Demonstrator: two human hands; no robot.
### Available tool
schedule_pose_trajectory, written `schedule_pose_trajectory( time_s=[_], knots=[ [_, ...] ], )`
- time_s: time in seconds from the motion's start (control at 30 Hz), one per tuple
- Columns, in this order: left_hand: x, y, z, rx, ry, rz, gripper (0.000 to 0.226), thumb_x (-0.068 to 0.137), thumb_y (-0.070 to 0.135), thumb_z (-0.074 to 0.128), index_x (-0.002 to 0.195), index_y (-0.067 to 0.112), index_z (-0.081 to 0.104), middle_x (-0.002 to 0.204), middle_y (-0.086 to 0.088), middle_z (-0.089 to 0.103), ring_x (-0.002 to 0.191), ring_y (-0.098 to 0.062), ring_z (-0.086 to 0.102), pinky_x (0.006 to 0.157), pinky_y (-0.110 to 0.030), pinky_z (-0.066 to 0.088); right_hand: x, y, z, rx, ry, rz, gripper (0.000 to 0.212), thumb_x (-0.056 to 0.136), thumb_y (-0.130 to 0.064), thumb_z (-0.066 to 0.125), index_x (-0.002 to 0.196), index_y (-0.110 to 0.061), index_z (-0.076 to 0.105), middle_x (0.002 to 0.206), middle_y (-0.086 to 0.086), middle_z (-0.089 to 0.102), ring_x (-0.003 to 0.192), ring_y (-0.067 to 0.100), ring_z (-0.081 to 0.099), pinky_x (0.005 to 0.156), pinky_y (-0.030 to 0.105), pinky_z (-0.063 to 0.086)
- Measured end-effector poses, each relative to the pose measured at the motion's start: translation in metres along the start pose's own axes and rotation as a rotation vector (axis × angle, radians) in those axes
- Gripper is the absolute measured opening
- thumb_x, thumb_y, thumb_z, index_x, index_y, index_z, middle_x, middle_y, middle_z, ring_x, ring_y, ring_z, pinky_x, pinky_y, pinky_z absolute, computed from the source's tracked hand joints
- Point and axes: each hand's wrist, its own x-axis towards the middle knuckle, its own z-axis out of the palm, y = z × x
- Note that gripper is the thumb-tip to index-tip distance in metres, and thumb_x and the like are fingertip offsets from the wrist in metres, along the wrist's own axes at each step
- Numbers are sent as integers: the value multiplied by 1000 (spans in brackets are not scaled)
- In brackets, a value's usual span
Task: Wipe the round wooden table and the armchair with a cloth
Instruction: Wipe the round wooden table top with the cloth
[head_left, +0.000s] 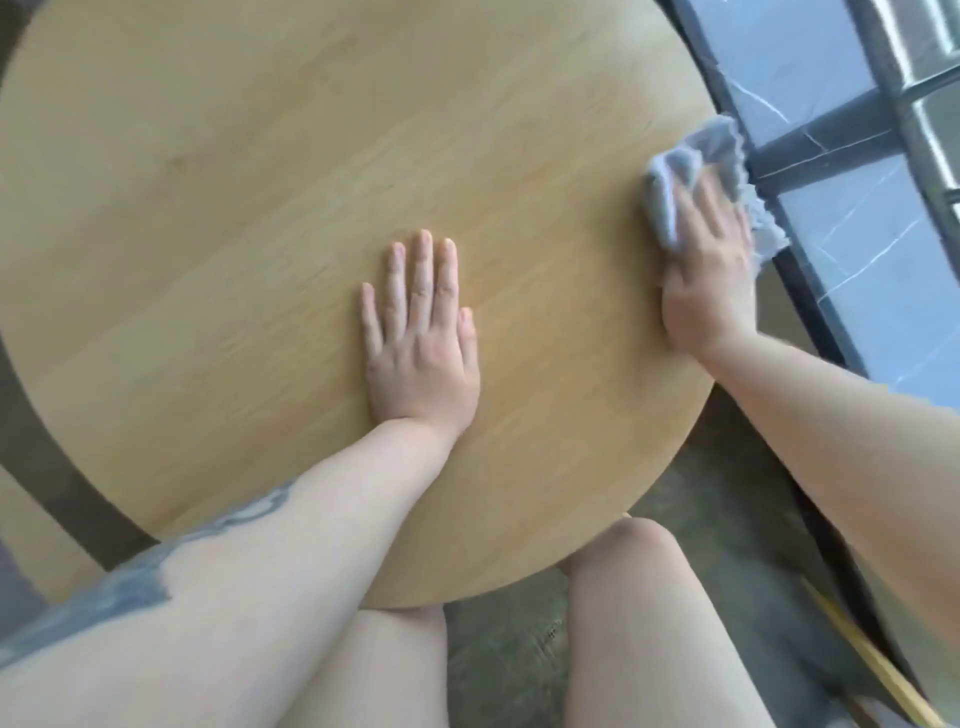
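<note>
Our grey cloth (698, 176) sits bunched at the round wooden table's (249, 197) right edge, pressed flat under our right hand (709, 270), fingers straight, not clutching. Our left hand (421, 338) lies spread near the centre, bracing. We'd follow the smooth pale grain in overlapping passes. The cloth looks soft, frilled; no armchair shows.

- The desk (260, 208) is cut off at the top and left edges.
- The right hand (709, 270) covers part of the cloth (696, 161), which looks blurred.
</note>
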Motion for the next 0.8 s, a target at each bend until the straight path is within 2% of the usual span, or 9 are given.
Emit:
schedule_pose_trajectory(
  time_s=[0.07, 0.1, 0.27, 0.33, 0.43, 0.5, 0.67, 0.73, 0.8],
  knots=[
    [-1, 1, 0, 4, -22, 0, 57, 99, 35, 16, 154, 22, 9, 161, 3, 8, 148, -18, 6, 118, -42, 2, 27, -16, -16, 282, 226, 491, 82, 80, 12, 34, 152, -26, 26, 159, -3, 19, 146, 12, 14, 119, 21, 9],
    [0, 0, 0, 10, -32, -4, 57, 100, 35, 16, 154, 22, 8, 161, 3, 7, 148, -18, 4, 118, -42, 1, 26, -40, -18, 334, 234, 498, 84, 78, 15, 34, 152, -24, 26, 159, -5, 19, 146, 9, 13, 115, 12, 9],
    [-2, -2, 2, 74, -19, 15, 61, 98, 34, 28, 154, 19, 10, 161, 1, 11, 148, -20, 7, 117, -42, 3, -41, -43, 20, -76, -343, -964, 56, 89, -9, 38, 144, -18, 35, 145, 7, 46, 131, 25, 47, 117, 40, 16],
    [6, 3, 1, 65, -23, 19, 58, 99, 35, 21, 154, 19, 11, 161, 1, 10, 148, -20, 7, 117, -43, 3, -1, 0, 22, -151, -236, -840, 58, 88, -6, 40, 144, -22, 38, 142, 7, 50, 129, 28, 48, 115, 47, 20],
    [12, 10, 1, 57, -24, -7, 57, 100, 36, 15, 154, 20, 7, 161, 2, 6, 148, -19, 3, 118, -42, 0, 71, 20, -7, 68, 7, 41, 68, 87, 0, 33, 147, -32, 33, 153, -1, 35, 143, 20, 28, 119, 43, 16],
    [16, 16, -1, 60, -25, -21, 57, 100, 35, 16, 154, 20, 7, 161, 3, 7, 148, -19, 4, 118, -43, 0, 84, -9, -13, 207, 50, 265, 71, 85, 3, 32, 148, -29, 35, 156, -6, 29, 145, 11, 20, 121, 31, 7],
    [9, 11, -3, 98, -26, -34, 60, 96, 33, 25, 153, 20, 14, 160, 2, 13, 148, -20, 10, 118, -43, 4, 7, -26, 12, 24, -345, -1027, 60, 85, -1, 39, 143, -16, 43, 143, 8, 50, 132, 25, 45, 117, 38, 17],
    [6, 11, -3, 86, -28, -41, 58, 97, 34, 24, 153, 20, 17, 160, 3, 14, 147, -19, 12, 118, -42, 5, 38, 12, 10, -93, -282, -948, 57, 85, -4, 37, 139, -16, 48, 137, 9, 55, 125, 29, 52, 114, 43, 21],
    [4, 8, -3, 74, -24, -57, 58, 97, 35, 23, 153, 22, 14, 160, 5, 11, 148, -19, 10, 119, -42, 4, 88, 27, -3, 4, -196, -416, 65, 82, -1, 34, 143, -21, 44, 147, 9, 44, 137, 29, 38, 117, 42, 15]
  ],
)
